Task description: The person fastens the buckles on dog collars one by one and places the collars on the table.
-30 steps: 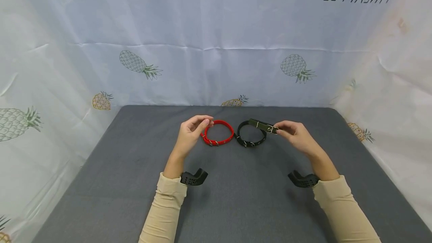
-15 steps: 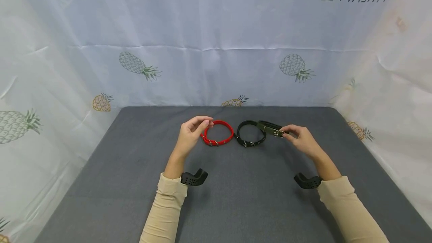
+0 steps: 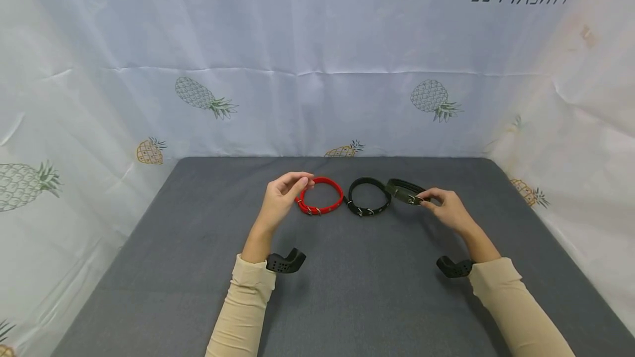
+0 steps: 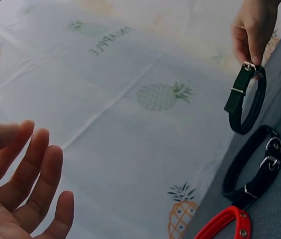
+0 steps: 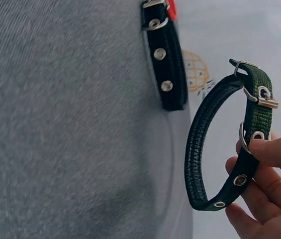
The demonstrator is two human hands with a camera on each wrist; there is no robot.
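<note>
My right hand (image 3: 448, 211) pinches a dark green buckled pet collar (image 3: 404, 195) between thumb and fingers. In the right wrist view this collar (image 5: 196, 154) forms a closed loop with metal eyelets, held near its buckle. Just left of it a black collar (image 3: 368, 212) lies on the table as a ring. Beside that lies a red collar (image 3: 322, 211), touching or nearly touching the black one. My left hand (image 3: 279, 200) hovers by the red collar's left side. Its fingers (image 4: 38, 174) are loosely bent and hold nothing in the left wrist view.
A dark grey cloth covers the table (image 3: 342, 302). White fabric (image 3: 307, 32) printed with pineapples hangs behind it and along both sides. Each wrist carries a black device, the left one (image 3: 286, 261) and the right one (image 3: 453, 267).
My right hand has moved right and slightly toward me with the green collar, from over the black collar to beside it. My left hand has stayed almost still.
</note>
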